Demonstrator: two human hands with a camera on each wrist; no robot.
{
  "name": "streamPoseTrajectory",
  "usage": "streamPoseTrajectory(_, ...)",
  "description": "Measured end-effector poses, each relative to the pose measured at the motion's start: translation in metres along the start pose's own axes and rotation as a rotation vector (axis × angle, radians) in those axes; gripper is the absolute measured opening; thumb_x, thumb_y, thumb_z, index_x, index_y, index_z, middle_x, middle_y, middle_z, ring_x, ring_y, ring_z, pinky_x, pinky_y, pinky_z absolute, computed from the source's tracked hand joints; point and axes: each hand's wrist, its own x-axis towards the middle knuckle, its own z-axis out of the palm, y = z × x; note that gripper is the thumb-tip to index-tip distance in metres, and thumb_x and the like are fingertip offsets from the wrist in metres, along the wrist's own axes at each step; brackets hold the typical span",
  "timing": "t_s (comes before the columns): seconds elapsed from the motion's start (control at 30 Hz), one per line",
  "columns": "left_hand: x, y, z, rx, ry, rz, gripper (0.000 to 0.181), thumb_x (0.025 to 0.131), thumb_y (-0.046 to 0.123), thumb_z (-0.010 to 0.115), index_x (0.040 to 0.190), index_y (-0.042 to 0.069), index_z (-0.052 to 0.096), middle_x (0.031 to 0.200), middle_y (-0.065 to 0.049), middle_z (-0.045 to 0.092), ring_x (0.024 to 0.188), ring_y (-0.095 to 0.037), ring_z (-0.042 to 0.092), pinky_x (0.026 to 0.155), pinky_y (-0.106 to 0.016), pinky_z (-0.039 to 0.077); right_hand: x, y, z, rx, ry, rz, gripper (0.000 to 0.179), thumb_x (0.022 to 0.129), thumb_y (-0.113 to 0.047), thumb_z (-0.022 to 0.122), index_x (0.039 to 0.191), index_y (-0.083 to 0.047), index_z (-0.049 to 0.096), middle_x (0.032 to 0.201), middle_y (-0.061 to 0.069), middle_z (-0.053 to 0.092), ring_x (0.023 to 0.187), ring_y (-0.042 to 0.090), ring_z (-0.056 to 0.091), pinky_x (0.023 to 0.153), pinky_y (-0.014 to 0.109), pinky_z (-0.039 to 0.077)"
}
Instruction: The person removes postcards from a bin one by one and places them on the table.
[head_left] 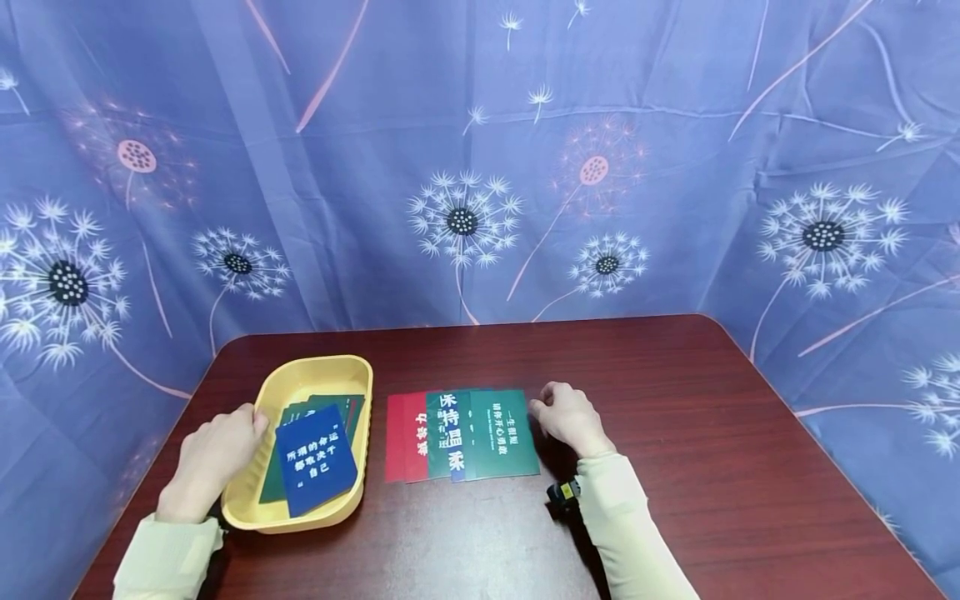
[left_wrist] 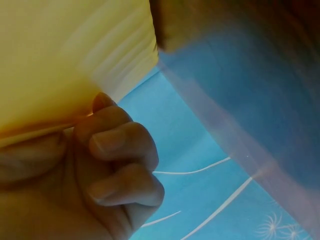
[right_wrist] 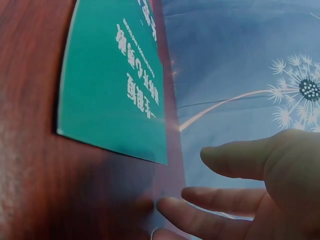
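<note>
My left hand point(head_left: 213, 454) grips the left rim of a yellow plastic basket point(head_left: 315, 375); the left wrist view shows thumb and curled fingers at the basket's edge. Inside lie several cards, with a blue card point(head_left: 317, 462) with white Chinese writing on top of green cards point(head_left: 272, 475). On the table to the right, overlapping cards form a row: red cards point(head_left: 395, 437) at the left, a green card point(head_left: 504, 433) at the right, a blue one partly covered between. Just beyond the row's right end is my right hand point(head_left: 567, 417), its thumb and fingers apart, holding nothing.
A dark reddish wooden table point(head_left: 675, 400) bears everything. Behind it and at both sides hangs a blue curtain point(head_left: 360, 192) with dandelion prints. A small black device point(head_left: 564, 492) sits at my right wrist.
</note>
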Motion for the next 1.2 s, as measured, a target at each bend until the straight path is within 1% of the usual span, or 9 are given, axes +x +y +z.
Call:
streamPoseTrajectory(0.17, -0.002, 0.000, 0.002, -0.002, -0.029, -0.010, 0.038, 0.103, 0.026, 0.031, 0.079, 0.005, 0.052, 0.069, -0.016, 0.053, 0.061, -0.034, 0.054, 0.052, -0.050, 0.041, -0.004, 0.000, 0.000, -0.016, -0.010, -0.041, 0.026, 0.093, -0.031, 0.063, 0.108, -0.010, 0.066, 0.086, 0.002, 0.066, 0.087, 0.025, 0.063, 0.077, 0.052, 0.047)
streamPoseTrajectory(0.27, -0.004, -0.001, 0.002, -0.004, -0.033, -0.011, 0.037, 0.102, 0.025, 0.031, 0.078, 0.006, 0.051, 0.069, -0.016, 0.054, 0.060, -0.034, 0.053, 0.051, -0.049, 0.040, -0.006, -0.003, -0.001, 0.004, -0.009, -0.075, 0.028, 0.094, -0.030, 0.062, 0.111, -0.008, 0.066, 0.088, 0.004, 0.067, 0.089, 0.024, 0.063, 0.080, 0.050, 0.048)
streamPoseTrajectory(0.4, -0.005, -0.002, 0.004, -0.006, -0.010, -0.005, 0.036, 0.101, 0.025, 0.031, 0.076, 0.007, 0.050, 0.069, -0.017, 0.054, 0.060, -0.035, 0.054, 0.050, -0.049, 0.040, -0.008, -0.010, -0.004, 0.032, 0.009, -0.171, 0.028, 0.094, -0.025, 0.063, 0.111, -0.004, 0.065, 0.089, 0.006, 0.068, 0.091, 0.025, 0.063, 0.084, 0.046, 0.048)
streamPoseTrajectory(0.53, -0.005, -0.003, 0.005, -0.001, 0.017, 0.009, 0.035, 0.102, 0.024, 0.034, 0.077, 0.005, 0.051, 0.070, -0.020, 0.056, 0.060, -0.038, 0.055, 0.050, -0.051, 0.040, -0.012, -0.019, -0.007, 0.017, 0.031, -0.278, 0.029, 0.093, -0.024, 0.065, 0.113, -0.003, 0.065, 0.106, 0.011, 0.065, 0.096, 0.028, 0.060, 0.086, 0.045, 0.046)
streamPoseTrajectory(0.67, -0.004, -0.001, 0.005, -0.002, 0.028, 0.018, 0.035, 0.101, 0.024, 0.035, 0.078, 0.004, 0.052, 0.073, -0.023, 0.057, 0.061, -0.040, 0.055, 0.050, -0.053, 0.040, -0.019, -0.029, -0.010, 0.014, 0.044, -0.337, 0.033, 0.092, -0.023, 0.066, 0.117, -0.002, 0.063, 0.107, 0.015, 0.062, 0.091, 0.027, 0.055, 0.084, 0.043, 0.044)
streamPoseTrajectory(0.8, -0.003, 0.000, 0.002, -0.002, 0.034, 0.024, 0.035, 0.101, 0.023, 0.034, 0.077, 0.004, 0.052, 0.072, -0.024, 0.057, 0.060, -0.041, 0.055, 0.050, -0.053, 0.040, -0.026, -0.046, -0.007, 0.044, 0.071, -0.393, 0.038, 0.092, -0.022, 0.066, 0.124, -0.001, 0.059, 0.113, 0.014, 0.061, 0.100, 0.028, 0.056, 0.089, 0.043, 0.045)
streamPoseTrajectory(0.93, -0.004, -0.002, -0.001, -0.005, 0.018, 0.010, 0.038, 0.102, 0.024, 0.031, 0.076, 0.005, 0.051, 0.068, -0.019, 0.054, 0.059, -0.037, 0.054, 0.049, -0.051, 0.039, -0.034, -0.070, 0.003, 0.100, 0.078, -0.477, 0.047, 0.094, -0.023, 0.065, 0.134, -0.002, 0.052, 0.122, 0.013, 0.059, 0.113, 0.028, 0.055, 0.097, 0.044, 0.043)
streamPoseTrajectory(1.07, -0.004, -0.003, -0.001, -0.004, 0.001, 0.001, 0.037, 0.102, 0.025, 0.031, 0.077, 0.006, 0.051, 0.068, -0.017, 0.054, 0.060, -0.036, 0.054, 0.050, -0.049, 0.039, -0.047, -0.094, 0.012, 0.150, 0.028, -0.563, 0.052, 0.097, -0.033, 0.058, 0.140, -0.005, 0.047, 0.130, 0.009, 0.056, 0.120, 0.023, 0.051, 0.100, 0.041, 0.041)
streamPoseTrajectory(1.2, -0.001, -0.002, -0.001, -0.005, 0.018, 0.017, 0.036, 0.101, 0.024, 0.033, 0.077, 0.005, 0.052, 0.070, -0.019, 0.056, 0.061, -0.038, 0.055, 0.050, -0.052, 0.040, -0.055, -0.115, 0.022, 0.206, -0.022, -0.600, 0.057, 0.100, -0.045, 0.049, 0.143, -0.009, 0.044, 0.136, 0.006, 0.051, 0.126, 0.018, 0.047, 0.103, 0.039, 0.038)
